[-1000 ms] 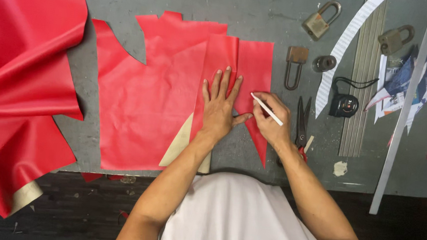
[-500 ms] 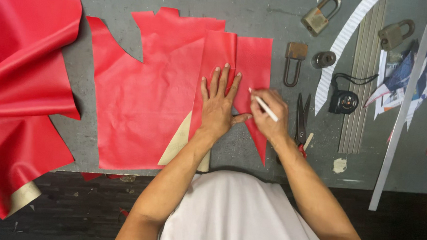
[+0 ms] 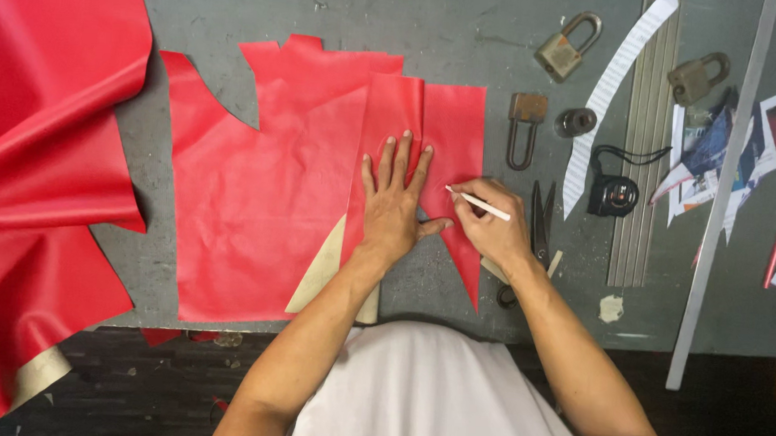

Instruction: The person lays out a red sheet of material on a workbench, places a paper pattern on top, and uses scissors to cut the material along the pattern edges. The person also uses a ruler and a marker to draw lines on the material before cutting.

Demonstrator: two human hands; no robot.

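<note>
My left hand [image 3: 393, 205] lies flat, fingers spread, on a narrow red pattern piece [image 3: 393, 111] that rests on a cut sheet of red leather [image 3: 264, 192]. My right hand [image 3: 491, 229] holds a thin white marking pencil [image 3: 479, 205], its tip at the edge of a second red piece [image 3: 455, 123] just right of my left thumb. The leather's beige underside [image 3: 320, 277] shows at a folded corner near the table's front edge.
A big bundle of red leather [image 3: 41, 161] fills the left side. On the grey table [image 3: 471, 35] lie three padlocks [image 3: 567, 48], black scissors [image 3: 540, 223], a long metal ruler [image 3: 722, 193], a white paper strip [image 3: 616, 79], a small black device [image 3: 614, 194] and paper scraps [image 3: 724, 149].
Both hands have stayed on the red pieces. The pencil tip has slid slightly down and left along the piece's edge, towards my left thumb.
</note>
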